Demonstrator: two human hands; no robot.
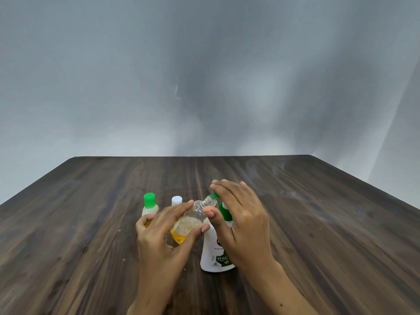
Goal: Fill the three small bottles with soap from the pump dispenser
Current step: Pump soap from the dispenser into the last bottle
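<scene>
both hands [159, 226] work mid-table [91, 223], edges well apart.

Amber soap is showing in the clear bottle [189, 221]; green cap [149, 199], white cap [177, 200], dark wood-grain desk [318, 223].

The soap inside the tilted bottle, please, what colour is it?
Amber-yellow soap, foamy on top; head view.

left hand [159, 233]: grips tilted open small bottle [188, 223], part full | right hand [238, 214]: on pump dispenser [216, 251] | desk [91, 223]: 2 capped bottles [150, 208]
</scene>
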